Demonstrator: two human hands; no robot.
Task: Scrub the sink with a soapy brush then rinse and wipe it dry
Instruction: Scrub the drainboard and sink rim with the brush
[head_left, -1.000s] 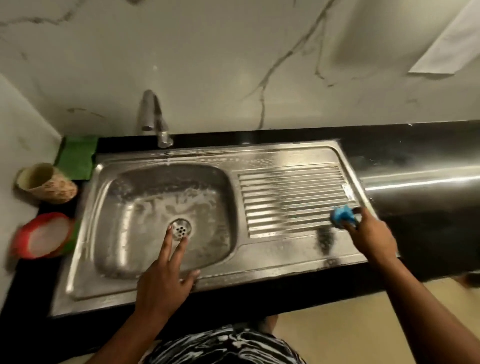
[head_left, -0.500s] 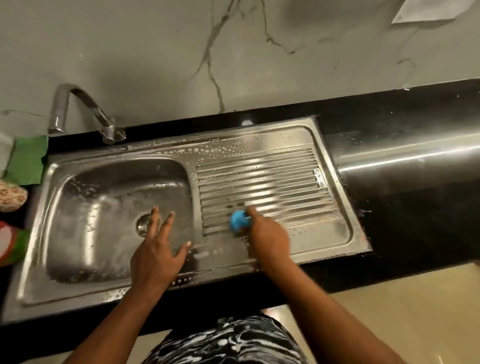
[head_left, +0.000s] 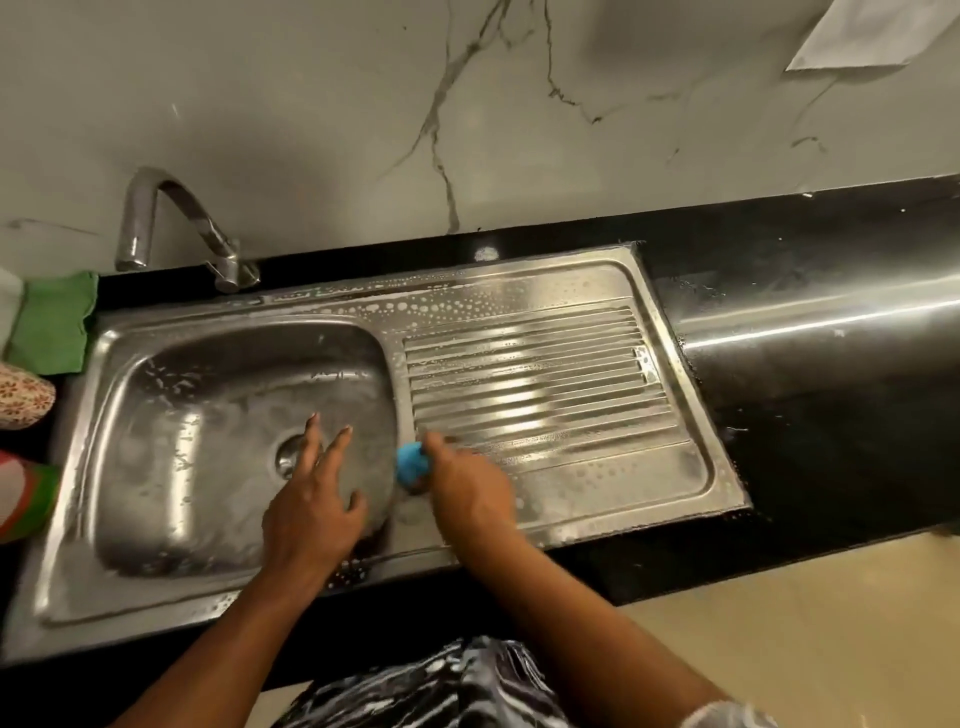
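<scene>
Blue brush seemingly pinched in right fingers; left fingers spread, loose.

Black desk with inset steel sink; green cloth, patterned cup and red-green container left of sink.

Bare forearms, black garment with white swirled streaks
</scene>
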